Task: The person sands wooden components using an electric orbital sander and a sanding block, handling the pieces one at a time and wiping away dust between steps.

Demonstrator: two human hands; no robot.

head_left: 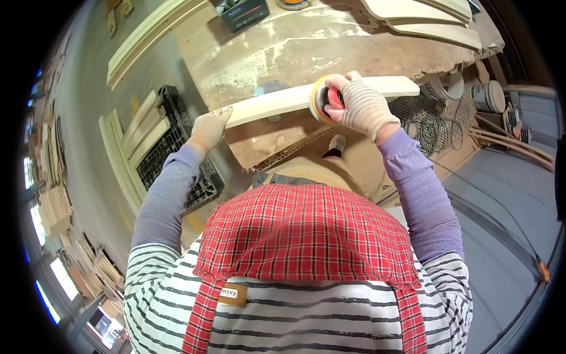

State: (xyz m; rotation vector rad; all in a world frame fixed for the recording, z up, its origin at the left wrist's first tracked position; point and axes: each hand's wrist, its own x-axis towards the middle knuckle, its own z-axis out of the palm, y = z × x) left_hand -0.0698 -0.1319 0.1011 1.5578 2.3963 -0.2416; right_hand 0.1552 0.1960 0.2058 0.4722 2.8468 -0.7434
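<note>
A long, slightly curved pale wooden board point(271, 102) lies crosswise in front of me, above the worktable's near edge. My gloved left hand point(209, 128) is closed around its left end. Farther right, my gloved right hand point(361, 106) grips a round palm sander point(319, 99) with a yellowish rim and a red part. The sander is held on edge against the board's near side; whether its disc touches the wood all along, I cannot tell. The board's right end sticks out past my right hand.
The worktable point(236, 65) carries a dark box point(244, 15) and a stack of curved boards point(433, 29). To the left, wooden strips lie by a black plastic pallet point(171, 112). White buckets point(488, 96) and a coiled hose point(436, 133) are at right.
</note>
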